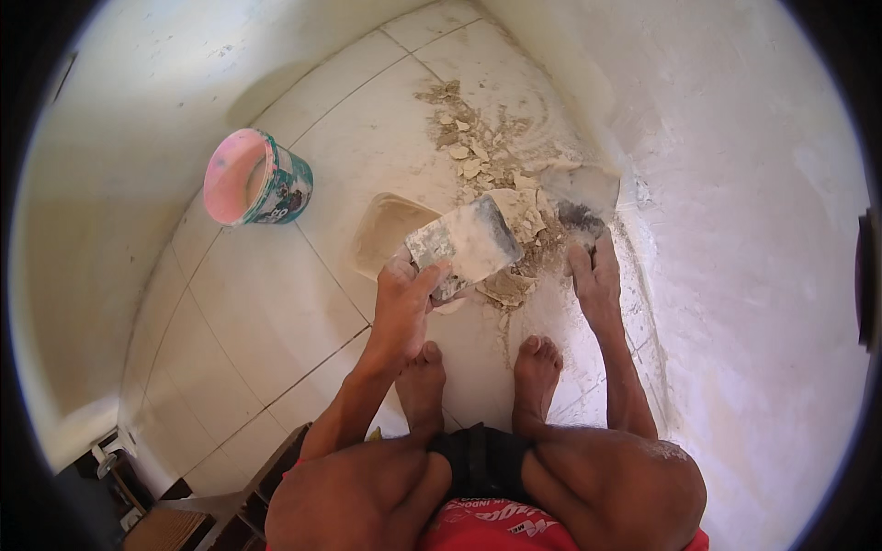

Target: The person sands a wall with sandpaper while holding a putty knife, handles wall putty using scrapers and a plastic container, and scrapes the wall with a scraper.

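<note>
My left hand (pixel 404 298) grips a flat, plaster-smeared rectangular blade (pixel 469 239), thumb on its face, tilted over a pale plastic tray (pixel 372 220). My right hand (pixel 593 274) is closed on a second scraper (pixel 579 184), its wide whitish blade down at the floor near the foot of the right wall. Broken flakes and crumbs of pale plaster (pixel 469 151) lie in a trail on the tiles and between the two tools. The blade in my left hand hides part of the tray and some of the debris.
A pink and teal bucket (pixel 286 197) stands at the left. Pale walls (pixel 753 230) rise on both sides of the tiled floor (pixel 257 331). My bare feet are just below the debris, knees bent. Dark wooden items (pixel 165 533) sit at the lower left.
</note>
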Demonstrator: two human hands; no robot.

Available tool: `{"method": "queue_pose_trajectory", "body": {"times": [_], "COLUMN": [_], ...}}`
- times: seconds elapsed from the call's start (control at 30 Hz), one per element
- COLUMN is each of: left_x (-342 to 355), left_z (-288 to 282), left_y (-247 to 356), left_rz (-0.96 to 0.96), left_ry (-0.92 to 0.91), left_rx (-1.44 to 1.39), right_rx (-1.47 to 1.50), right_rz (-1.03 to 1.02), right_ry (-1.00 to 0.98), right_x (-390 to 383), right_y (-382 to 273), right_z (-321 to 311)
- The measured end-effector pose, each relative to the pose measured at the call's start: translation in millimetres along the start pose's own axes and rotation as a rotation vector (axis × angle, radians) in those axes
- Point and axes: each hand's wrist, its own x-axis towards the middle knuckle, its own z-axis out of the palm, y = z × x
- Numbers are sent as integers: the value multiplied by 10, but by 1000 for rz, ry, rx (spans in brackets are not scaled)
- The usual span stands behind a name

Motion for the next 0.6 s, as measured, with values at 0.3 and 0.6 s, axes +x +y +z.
{"method": "queue_pose_trajectory", "body": {"times": [0.3, 0.6], "left_x": [-30, 45], "left_z": [48, -54], "left_y": [-53, 11], "left_rz": [57, -28], "left_ry": [9, -19], "left_rx": [84, -134], "right_rx": [-31, -252], "right_rz": [-131, -691], "right_ry": [-20, -123], "right_x": [26, -18], "right_y": [-291, -81], "right_z": [173, 136]}}
